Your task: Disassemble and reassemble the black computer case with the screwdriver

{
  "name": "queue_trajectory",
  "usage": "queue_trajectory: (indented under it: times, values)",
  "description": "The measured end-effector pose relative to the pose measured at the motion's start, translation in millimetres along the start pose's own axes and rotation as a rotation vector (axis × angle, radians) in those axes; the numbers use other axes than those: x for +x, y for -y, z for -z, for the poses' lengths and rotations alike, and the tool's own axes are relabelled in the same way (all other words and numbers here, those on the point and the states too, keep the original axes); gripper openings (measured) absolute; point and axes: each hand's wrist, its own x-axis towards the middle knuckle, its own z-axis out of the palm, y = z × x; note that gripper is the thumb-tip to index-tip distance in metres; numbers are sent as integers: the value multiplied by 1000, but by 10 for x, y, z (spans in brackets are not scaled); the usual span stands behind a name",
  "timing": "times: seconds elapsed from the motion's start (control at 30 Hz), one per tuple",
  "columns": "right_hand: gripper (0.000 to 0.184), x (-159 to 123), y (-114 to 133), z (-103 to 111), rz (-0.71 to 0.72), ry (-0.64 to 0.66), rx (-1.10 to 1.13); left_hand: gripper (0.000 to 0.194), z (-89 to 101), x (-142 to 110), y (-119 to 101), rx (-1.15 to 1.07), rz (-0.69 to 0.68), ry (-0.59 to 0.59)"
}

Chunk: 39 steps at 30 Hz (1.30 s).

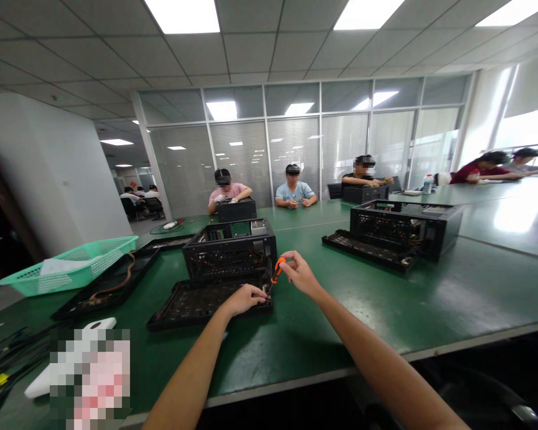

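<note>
My right hand (301, 273) grips a screwdriver (278, 270) by its orange and black handle. The shaft slants down toward the right end of a black computer case front panel (192, 303), which lies on the table. At that same corner, the fingers of my left hand (245, 300) are pressed together close to the screwdriver's tip. Whatever they pinch is too small to make out. Just behind the panel stands an open black computer case (228, 254), with its metal frame and some inner parts showing.
A green table (341, 310) carries a mint plastic basket (31, 280), another black panel (116, 283) with a brown cable, black cables (9, 364) and a white object (72, 352) at left. A second open case (434, 233) stands right. Several people sit across the table.
</note>
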Motion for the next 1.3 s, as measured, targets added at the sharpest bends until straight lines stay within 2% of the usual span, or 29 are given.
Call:
queue_trajectory:
  times: [0.1, 0.33, 0.6, 0.77, 0.97, 1.17, 1.3]
  values:
    - [33, 1, -14, -6, -9, -22, 19, 30, -13, 11, 23, -37, -5, -8]
    - [39, 2, 4, 8, 27, 31, -36, 24, -26, 12, 25, -92, 21, -22]
    - [35, -22, -42, -13, 41, 58, -39, 22, -22, 0, 1, -113, 30, -8]
    - [30, -23, 21, -19, 149, -25, -72, 24, -23, 13, 17, -98, 32, -11]
    - [33, -2, 51, 17, 81, 42, -51, 27, -21, 12, 27, -83, 19, -9]
    - [32, 12, -19, 10, 2, -1, -2, 29, -2, -1, -1, -24, 21, 5]
    - [33, 10, 0, 3, 23, 16, -11, 30, -10, 23, 20, -57, 26, 6]
